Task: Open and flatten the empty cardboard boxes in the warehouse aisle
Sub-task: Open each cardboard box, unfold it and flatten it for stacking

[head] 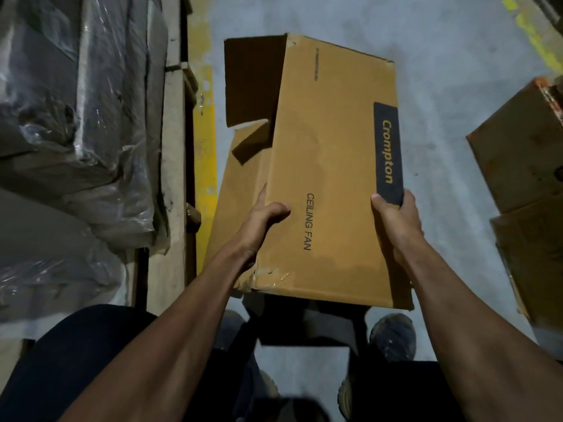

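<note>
A long brown cardboard box (332,166) printed "CEILING FAN" and "Crompton" is held above the grey floor in front of me. My left hand (265,220) grips its left edge, thumb on the top panel and fingers under. My right hand (396,220) grips the right edge beside the dark logo strip. The far end of the box is open, with a loose flap (253,83) hanging to the left. Torn tape shows at the near left corner.
A wooden pallet (170,166) with plastic-wrapped goods (70,123) runs along the left, beside a yellow floor line (205,147). More cardboard boxes (524,159) lie at the right. My shoes (393,336) stand on the floor below the box.
</note>
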Available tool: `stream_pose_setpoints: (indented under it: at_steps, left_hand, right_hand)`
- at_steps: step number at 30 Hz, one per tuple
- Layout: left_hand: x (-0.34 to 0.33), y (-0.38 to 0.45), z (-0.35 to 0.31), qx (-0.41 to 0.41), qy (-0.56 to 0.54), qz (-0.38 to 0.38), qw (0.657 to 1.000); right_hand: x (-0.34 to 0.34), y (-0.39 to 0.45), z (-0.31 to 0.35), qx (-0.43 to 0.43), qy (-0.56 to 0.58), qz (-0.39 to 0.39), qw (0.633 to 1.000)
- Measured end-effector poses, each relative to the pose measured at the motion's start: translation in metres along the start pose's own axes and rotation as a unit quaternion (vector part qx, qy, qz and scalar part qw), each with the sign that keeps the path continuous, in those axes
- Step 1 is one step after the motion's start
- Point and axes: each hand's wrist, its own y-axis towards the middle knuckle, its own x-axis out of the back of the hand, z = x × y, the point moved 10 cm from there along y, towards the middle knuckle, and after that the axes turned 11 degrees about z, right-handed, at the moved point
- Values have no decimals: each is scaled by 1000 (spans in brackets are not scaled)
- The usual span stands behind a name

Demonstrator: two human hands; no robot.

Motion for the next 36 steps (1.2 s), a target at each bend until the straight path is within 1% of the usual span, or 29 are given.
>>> stream_pose_setpoints:
  at_steps: [5,6,7,8,10,12,14,16,18,20,22,23,25,27,29,30,31,32,34,36]
  left_hand:
    - [3,1,-57,-53,77,-13,996]
    - [3,2,-62,-59,88,-21,994]
    - [5,4,-61,-53,101,-28,993]
    - [5,5,-55,-38,110,-32,993]
    - [2,2,-35,11,157,-45,987]
    - [-5,4,-19,34,197,-48,979]
    - [-25,3,-19,39,256,-39,965]
    - [-47,3,-17,49,331,-15,942]
    - [-64,2,-15,42,375,15,926]
    - [-75,3,-6,34,412,54,909]
    - [-78,2,5,35,449,77,889]
    - [-73,2,10,36,467,74,881]
    - [-53,4,17,45,498,35,865]
    - [-21,5,22,72,546,-40,834]
    - [12,1,25,117,582,-109,797]
    - [27,-2,28,138,582,-134,790]
    - [39,-4,32,158,571,-152,791]
    - [50,-5,37,175,544,-162,805]
    - [63,-3,48,200,473,-170,841]
    - [65,7,60,208,430,-162,864]
  right_hand:
    - [-18,1,22,21,85,56,995]
    - [-24,2,26,29,95,73,992]
    - [-31,4,26,20,94,92,991]
    - [-39,6,23,3,79,106,991]
    - [-54,10,9,-46,9,133,990]
    - [-69,26,-7,-54,-34,167,984]
    - [-75,5,17,-48,-49,191,979]
    - [-77,-22,56,-1,-37,211,977]
    - [-79,-37,89,38,-16,238,970]
    - [-69,-37,99,53,-29,217,974]
    - [-52,-32,94,45,-68,149,985]
    - [-45,-30,89,32,-85,128,988]
    - [-39,-27,85,33,-110,109,987]
    - [-34,-25,84,37,-126,95,987]
    - [-27,-23,83,32,-147,75,986]
    - [-21,-22,83,31,-158,59,985]
    - [-14,-21,83,28,-170,43,984]
    - [-7,-18,82,22,-177,29,984]
    - [6,-13,80,15,-183,7,983]
    - [15,-7,76,9,-188,-4,982]
